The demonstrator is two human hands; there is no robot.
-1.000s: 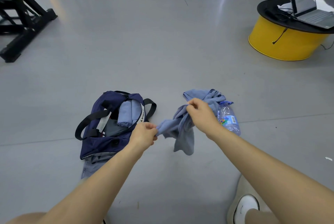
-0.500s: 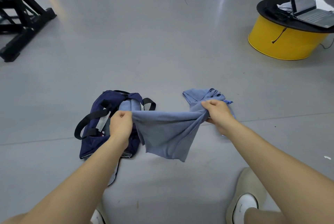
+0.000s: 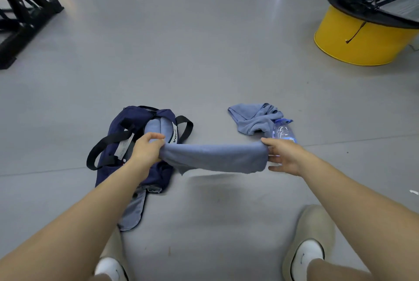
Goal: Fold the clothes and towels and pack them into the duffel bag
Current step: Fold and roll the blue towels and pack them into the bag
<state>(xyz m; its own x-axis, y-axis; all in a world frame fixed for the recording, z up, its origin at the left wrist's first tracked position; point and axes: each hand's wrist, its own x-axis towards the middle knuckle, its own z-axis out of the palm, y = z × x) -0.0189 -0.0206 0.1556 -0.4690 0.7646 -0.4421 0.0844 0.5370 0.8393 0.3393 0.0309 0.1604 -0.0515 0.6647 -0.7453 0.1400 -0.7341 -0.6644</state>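
We held the light blue towel (image 3: 215, 156) stretched in the air between both hands, just above the grey floor (image 3: 204, 65) and in front of the open navy fabric duffel bag (image 3: 120, 119). A rolled light blue cloth (image 3: 156, 127) already lay inside the bag. The left hand (image 3: 147, 149) gripped one end with its fingers curled over the top edge. The right hand (image 3: 283, 156) pinched the other end under its thumb, with its remaining fingers splayed and nearly straight below.

To do this fold well, we judged that the top edge had to stay taut and level. The loose lower flap near the left hand needed to hang square before the ends came together. We thought the right hand's grip looked light and would need to firm up, or that corner might slip.

Half a second before, the hands were closer together and the towel sagged between them in a deep point. By this moment they had drawn wide apart and pulled it into a flat band. The right end had also come away from the crumpled light blue cloth (image 3: 251, 117) on the floor. The clear plastic water bottle (image 3: 283, 132) beside that cloth showed again.
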